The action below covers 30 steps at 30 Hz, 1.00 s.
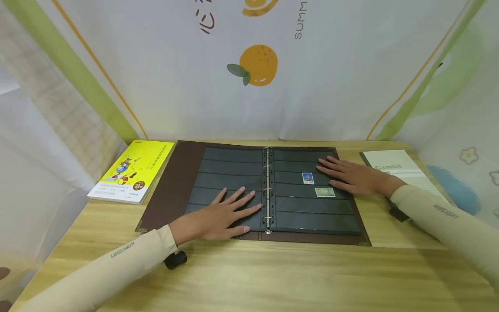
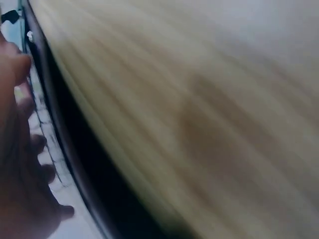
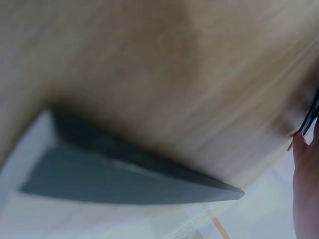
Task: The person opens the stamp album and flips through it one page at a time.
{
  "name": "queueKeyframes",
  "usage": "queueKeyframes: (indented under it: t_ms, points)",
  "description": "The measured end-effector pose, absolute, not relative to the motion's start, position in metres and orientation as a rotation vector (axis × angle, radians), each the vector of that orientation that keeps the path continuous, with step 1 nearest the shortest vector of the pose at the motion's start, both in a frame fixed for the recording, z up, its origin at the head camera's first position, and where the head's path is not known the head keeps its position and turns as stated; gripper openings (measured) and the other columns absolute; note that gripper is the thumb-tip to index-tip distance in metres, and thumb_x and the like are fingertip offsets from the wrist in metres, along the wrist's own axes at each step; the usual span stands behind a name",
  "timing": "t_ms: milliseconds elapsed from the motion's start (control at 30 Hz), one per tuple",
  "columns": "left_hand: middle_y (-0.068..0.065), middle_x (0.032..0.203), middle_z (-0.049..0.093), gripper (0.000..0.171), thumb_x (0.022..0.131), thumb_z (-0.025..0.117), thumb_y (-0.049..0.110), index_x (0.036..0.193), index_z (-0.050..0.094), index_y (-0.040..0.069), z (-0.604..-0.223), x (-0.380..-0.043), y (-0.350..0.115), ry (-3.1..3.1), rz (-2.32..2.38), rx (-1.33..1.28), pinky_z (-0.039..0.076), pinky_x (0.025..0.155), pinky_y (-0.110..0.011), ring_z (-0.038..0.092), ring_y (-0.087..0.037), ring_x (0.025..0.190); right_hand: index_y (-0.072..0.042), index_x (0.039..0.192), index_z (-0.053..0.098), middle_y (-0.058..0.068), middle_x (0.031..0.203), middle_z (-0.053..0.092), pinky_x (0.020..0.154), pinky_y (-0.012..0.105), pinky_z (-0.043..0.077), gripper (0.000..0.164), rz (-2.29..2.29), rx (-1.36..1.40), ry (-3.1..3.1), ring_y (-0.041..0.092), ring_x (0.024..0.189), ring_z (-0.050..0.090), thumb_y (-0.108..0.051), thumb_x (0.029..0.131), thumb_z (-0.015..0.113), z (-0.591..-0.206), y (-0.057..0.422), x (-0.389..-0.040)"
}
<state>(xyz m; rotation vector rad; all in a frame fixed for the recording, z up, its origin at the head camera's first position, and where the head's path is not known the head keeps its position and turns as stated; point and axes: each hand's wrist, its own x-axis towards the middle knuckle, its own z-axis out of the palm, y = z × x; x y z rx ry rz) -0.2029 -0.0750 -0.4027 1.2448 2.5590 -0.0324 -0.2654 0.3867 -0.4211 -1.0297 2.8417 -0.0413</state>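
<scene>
A brown ring-binder stamp album (image 1: 167, 186) lies spread on the table, with black pocket pages on both sides of its metal rings (image 1: 267, 177). Two stamps sit in the right page: a blue one (image 1: 307, 178) and, just below it, a greenish one (image 1: 325, 192). My left hand (image 1: 218, 219) rests flat on the lower part of the left page, fingers spread towards the rings. Across the right page's outer edge lies my right hand (image 1: 352, 175), its straight fingertips close beside the stamps. Both hands hold nothing. Each wrist view catches only part of its hand at the frame's side.
A yellow book (image 1: 136, 169) lies left of the album on the wooden table (image 1: 280, 277). At the right, a pale "Gambit" book (image 1: 401, 162) sits partly under my right forearm; a dark block-like edge (image 3: 124, 174) fills the lower right wrist view. A printed curtain (image 1: 319, 86) hangs behind.
</scene>
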Motion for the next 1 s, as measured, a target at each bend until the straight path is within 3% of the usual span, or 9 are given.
queueKeyframes:
  t_ms: [200, 367, 500, 767, 1000]
  points:
    - [0.006, 0.172, -0.007, 0.06, 0.107, 0.023, 0.06, 0.161, 0.005, 0.043, -0.407, -0.208, -0.09, 2.504, -0.068, 1.396, 0.002, 0.124, -0.065, -0.007, -0.024, 0.16, -0.024, 0.163, 0.021, 0.009, 0.172, 0.012, 0.117, 0.066, 0.024, 0.064, -0.244, -0.938, 2.901, 0.041, 0.157, 0.01, -0.041, 0.107, 0.046, -0.417, 0.388, -0.28]
    - [0.004, 0.172, -0.005, 0.059, 0.107, 0.021, 0.059, 0.161, 0.005, 0.042, -0.41, -0.212, -0.094, 2.504, -0.091, 1.505, 0.006, 0.124, -0.066, -0.004, -0.024, 0.16, -0.008, 0.161, 0.025, 0.017, 0.171, 0.009, 0.116, 0.07, 0.021, 0.073, -0.346, -0.736, 2.989, 0.042, 0.158, 0.0, -0.043, 0.104, 0.053, -0.404, 0.391, -0.302]
    - [0.005, 0.172, -0.007, 0.058, 0.108, 0.019, 0.058, 0.161, 0.003, 0.042, -0.413, -0.214, -0.097, 2.51, -0.111, 1.523, 0.007, 0.124, -0.065, -0.005, -0.023, 0.16, 0.004, 0.154, 0.036, 0.025, 0.168, 0.013, 0.116, 0.071, 0.019, 0.071, -0.291, -0.71, 2.976, 0.047, 0.156, -0.001, -0.04, 0.102, 0.058, -0.399, 0.391, -0.314]
    - [0.007, 0.172, -0.009, 0.059, 0.106, 0.019, 0.061, 0.16, 0.001, 0.044, -0.41, -0.212, -0.096, 2.494, -0.155, 1.484, 0.006, 0.125, -0.064, -0.006, -0.022, 0.16, 0.007, 0.146, 0.047, 0.03, 0.163, 0.023, 0.118, 0.072, 0.015, 0.067, -0.412, -0.7, 2.942, 0.049, 0.155, 0.001, -0.034, 0.098, 0.067, -0.401, 0.389, -0.318]
    - [0.003, 0.172, -0.005, 0.062, 0.106, 0.024, 0.062, 0.161, 0.005, 0.042, -0.404, -0.217, -0.093, 2.473, -0.167, 1.499, 0.009, 0.124, -0.065, -0.003, -0.025, 0.16, 0.006, 0.138, 0.056, 0.03, 0.156, 0.038, 0.119, 0.069, 0.016, 0.065, -0.416, -0.667, 2.985, 0.05, 0.153, 0.013, -0.034, 0.091, 0.075, -0.396, 0.388, -0.323]
